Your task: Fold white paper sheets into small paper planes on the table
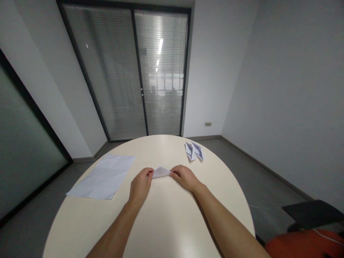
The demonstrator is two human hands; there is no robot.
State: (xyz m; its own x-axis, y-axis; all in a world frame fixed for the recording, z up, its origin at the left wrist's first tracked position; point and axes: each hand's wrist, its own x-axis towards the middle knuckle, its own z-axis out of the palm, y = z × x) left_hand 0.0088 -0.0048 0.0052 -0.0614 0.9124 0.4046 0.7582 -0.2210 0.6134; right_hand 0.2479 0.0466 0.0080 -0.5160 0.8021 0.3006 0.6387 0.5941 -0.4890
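Note:
Between my two hands is a small piece of folded white paper [161, 172], with a pointed top and a straight lower edge. My left hand [141, 182] pinches its left corner between thumb and fingers. The right corner is gripped the same way by my right hand [185, 177]. Both hands are low over the middle of the round table [161, 229]. Whether the paper touches the tabletop I cannot tell. Creased white sheets [104, 175] lie flat to the left of my left hand. Two folded paper shapes [194, 151] rest beyond my right hand.
The table's curved edge runs round the work area. At the lower right stand a red chair seat [303, 243] and a black flat panel [313, 213]. Behind the table are a glass partition with blinds [120, 71] and a white wall [215, 71] with a socket [208, 124].

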